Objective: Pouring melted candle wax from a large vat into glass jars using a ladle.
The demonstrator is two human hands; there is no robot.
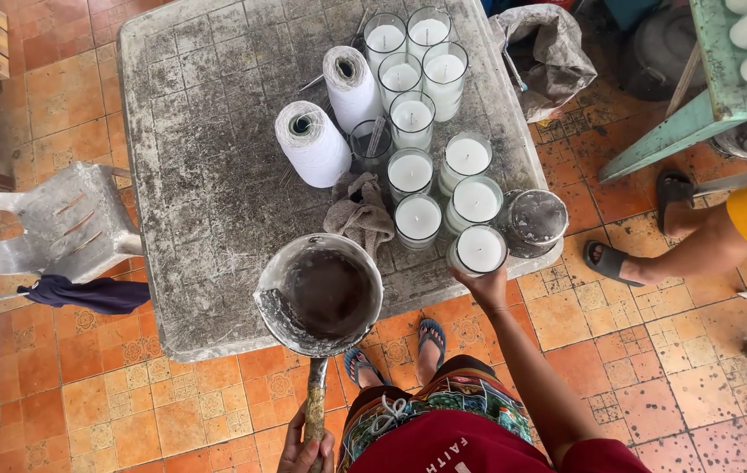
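We saw two white thread cones (329, 114) lying on the worn grey table (198, 175), a crumpled rag (360, 215) nearby, and a plastic chair (58, 228) standing at the left.

Left hand (306, 452) cut off by the bottom edge, right hand (483, 285) fingers hidden behind the candle glass (481, 250), another person's body beyond the right edge.

Left hand (305, 451) apparently clenched, low; right hand (483, 285) outstretched, fingers curled.
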